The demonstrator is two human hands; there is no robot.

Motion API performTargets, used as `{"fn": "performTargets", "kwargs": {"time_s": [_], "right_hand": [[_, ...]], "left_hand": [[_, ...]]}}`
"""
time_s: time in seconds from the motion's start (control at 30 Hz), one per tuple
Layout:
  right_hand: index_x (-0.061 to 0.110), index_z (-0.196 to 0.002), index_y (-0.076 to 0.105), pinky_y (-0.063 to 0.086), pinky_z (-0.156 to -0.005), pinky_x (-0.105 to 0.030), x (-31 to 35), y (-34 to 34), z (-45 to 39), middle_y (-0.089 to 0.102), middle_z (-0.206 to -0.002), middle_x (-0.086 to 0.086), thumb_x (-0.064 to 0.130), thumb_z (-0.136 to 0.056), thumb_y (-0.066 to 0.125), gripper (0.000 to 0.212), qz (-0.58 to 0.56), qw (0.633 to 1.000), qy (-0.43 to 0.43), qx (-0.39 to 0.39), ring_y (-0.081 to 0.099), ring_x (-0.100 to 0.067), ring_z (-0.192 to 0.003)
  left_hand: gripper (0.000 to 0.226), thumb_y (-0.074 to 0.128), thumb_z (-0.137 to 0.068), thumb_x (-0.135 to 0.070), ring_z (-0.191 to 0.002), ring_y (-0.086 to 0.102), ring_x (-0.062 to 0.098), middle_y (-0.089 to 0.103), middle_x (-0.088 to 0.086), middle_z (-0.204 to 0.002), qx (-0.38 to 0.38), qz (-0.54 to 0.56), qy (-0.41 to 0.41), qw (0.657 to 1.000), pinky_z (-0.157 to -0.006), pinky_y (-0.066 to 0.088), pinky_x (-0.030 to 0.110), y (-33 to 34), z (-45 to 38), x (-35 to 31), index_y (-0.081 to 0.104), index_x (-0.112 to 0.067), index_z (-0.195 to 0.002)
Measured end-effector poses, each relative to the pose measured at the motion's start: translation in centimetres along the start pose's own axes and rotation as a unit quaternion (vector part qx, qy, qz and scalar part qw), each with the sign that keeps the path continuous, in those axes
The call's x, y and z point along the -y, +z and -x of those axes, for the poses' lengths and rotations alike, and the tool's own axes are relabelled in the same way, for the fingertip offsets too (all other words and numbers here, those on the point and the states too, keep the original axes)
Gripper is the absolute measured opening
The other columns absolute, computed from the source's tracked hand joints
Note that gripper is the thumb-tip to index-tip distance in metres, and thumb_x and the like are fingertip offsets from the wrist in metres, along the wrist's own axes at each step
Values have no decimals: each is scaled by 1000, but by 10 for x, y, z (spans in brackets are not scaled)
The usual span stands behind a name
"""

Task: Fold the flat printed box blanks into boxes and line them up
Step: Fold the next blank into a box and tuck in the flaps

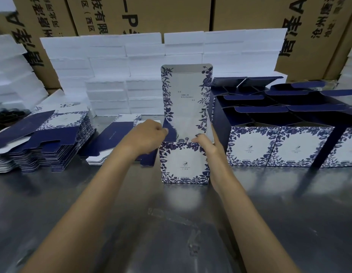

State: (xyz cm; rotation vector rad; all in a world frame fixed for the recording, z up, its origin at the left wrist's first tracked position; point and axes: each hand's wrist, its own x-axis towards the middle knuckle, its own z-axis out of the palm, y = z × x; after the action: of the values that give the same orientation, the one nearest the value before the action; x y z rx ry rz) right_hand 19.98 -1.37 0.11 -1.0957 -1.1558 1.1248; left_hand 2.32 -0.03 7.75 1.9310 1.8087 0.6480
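1. Standing upright on the steel bench (131,223), just ahead of the person in the head view, is a half-folded printed box (184,162) with a white front panel framed in blue leaves; its tall lid flap (186,91) points straight up.
2. At the box's left top edge, the left hand (149,134) has its fingers curled together, pinching a dark blue side flap (169,132) that leans into the opening.
3. On the box's right top corner, the right hand (205,143) grips the front wall's rim, thumb over the edge into the opening and the other fingers down the right side.
4. To the right, touching one another in a row, stand finished boxes (279,146) with their blue flaps open, more rows behind them.
5. Left of the box lies a small stack of flat blanks (112,142), its near edge under the left wrist; farther left sits a taller, fanned stack of blanks (49,138).
6. Behind everything, white foam blocks (131,62) are piled against brown shipping cartons (151,12) printed with black characters.
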Motion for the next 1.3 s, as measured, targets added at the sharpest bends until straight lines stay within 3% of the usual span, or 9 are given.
{"fn": "performTargets", "kwargs": {"time_s": [0.27, 0.4, 0.53, 0.7, 0.8, 0.93, 1.17, 1.23, 1.3], "right_hand": [[24, -144, 51, 50, -73, -19, 3, -4, -1, 70, -107, 10, 45, -64, 65, 84, -18, 1000, 1, 7, 65, -3, -89], [30, -144, 50, 45, -97, -35, 3, -5, -1, 65, -125, 5, 51, -59, 64, 89, -6, 1000, 9, 0, 58, -14, -109], [30, -139, 54, 44, -86, -31, 3, -6, -1, 63, -107, 11, 52, -57, 64, 85, -15, 1000, 21, -3, 57, -7, -94], [32, -125, 62, 42, -76, -27, 3, -4, -2, 65, -86, 23, 48, -59, 64, 68, -18, 999, 28, 3, 59, 7, -72], [37, -138, 56, 47, -85, -30, 3, -4, -2, 69, -110, 16, 50, -59, 65, 80, -14, 1000, 24, 13, 64, -3, -96], [42, -142, 52, 49, -99, -34, 5, -6, 0, 69, -128, 14, 53, -62, 76, 85, -25, 999, 4, 27, 66, -6, -115], [39, -135, 62, 38, -117, -46, 22, -18, -4, 66, -135, 12, 90, -59, 66, 92, -56, 998, 22, 3, 58, -12, -130], [35, -122, 69, 46, -108, -42, 24, -26, -4, 71, -119, 22, 78, -70, 67, 68, -22, 1000, 5, -8, 63, 0, -117], [29, -97, 67, 47, -81, -26, 24, -33, -2, 65, -79, 32, 69, -80, 68, 44, 51, 998, -21, -22, 60, 14, -77]], "left_hand": [[44, 43, -105, -38, -50, 45, 24, 41, 3, -56, 3, -19, -3, 1000, -58, 43, 27, -4, -20, -4, 41, -12, -70], [32, 46, -101, -20, -56, 29, 19, 32, 0, -59, -4, 53, 13, 998, -60, 29, 30, 4, -28, 3, 35, -14, -71], [35, 51, -98, -34, -45, 38, 16, 44, -2, -54, 10, 62, -23, 998, -45, 40, 20, -5, -40, 6, 48, -15, -68], [28, 49, -102, -30, -61, 42, 23, 41, 10, -69, -38, 139, -18, 989, -55, 43, 25, 7, -50, 14, 50, -11, -82], [28, 52, -102, -27, -57, 49, 22, 48, 10, -66, -54, 184, -7, 981, -55, 44, 23, 12, -48, 17, 51, -10, -80], [38, 65, -95, -36, -46, 50, 0, 53, -5, -61, -147, 323, -8, 935, -46, 41, 12, 25, -34, 16, 48, -17, -67], [11, 73, -80, -26, -85, 65, 18, 68, -5, -87, -73, 586, 8, 807, -78, 49, 36, 53, -7, 15, 64, -31, -79], [12, 71, -81, -25, -89, 65, 18, 69, -6, -92, -82, 582, 11, 809, -81, 48, 38, 55, -6, 16, 66, -34, -78], [9, 71, -82, -27, -93, 65, 19, 68, -3, -100, -89, 573, 12, 815, -84, 48, 39, 54, -5, 18, 67, -35, -82]]}}
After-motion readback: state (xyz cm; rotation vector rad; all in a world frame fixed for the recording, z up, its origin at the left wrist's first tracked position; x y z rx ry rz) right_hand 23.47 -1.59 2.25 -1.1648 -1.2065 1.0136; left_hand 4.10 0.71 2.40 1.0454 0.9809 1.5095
